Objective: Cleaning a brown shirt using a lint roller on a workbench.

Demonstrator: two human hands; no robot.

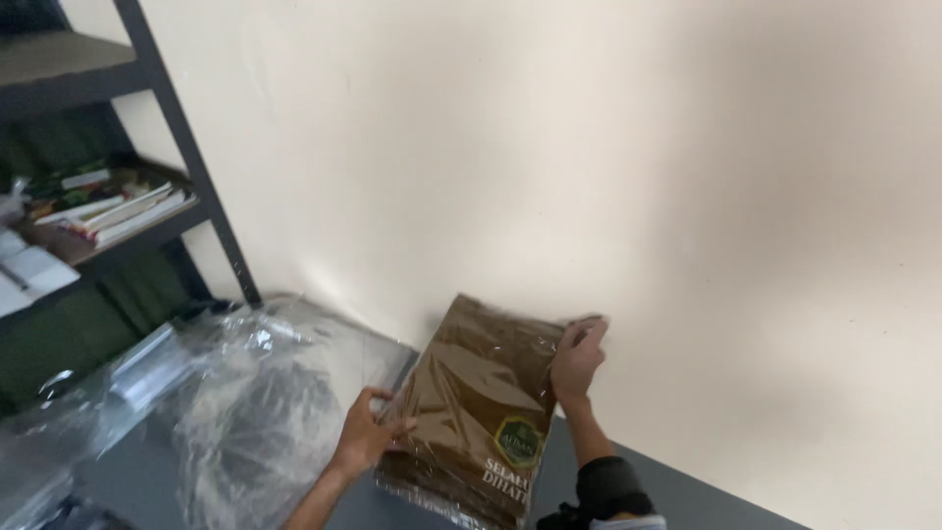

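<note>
A flat brown package (471,402) wrapped in clear plastic, with a green and gold emblem near its lower right, leans tilted against the cream wall. My left hand (368,432) grips its lower left edge. Curled over the upper right corner is my right hand (577,358), with a dark sleeve pushed up the forearm. Both hands hold the package between them.
A heap of crumpled clear plastic bags (226,393) lies on the grey surface (687,501) to the left. A dark metal shelf rack (196,167) stands at the far left, with stacked books and papers (108,211) on it. The cream wall (638,177) fills the background.
</note>
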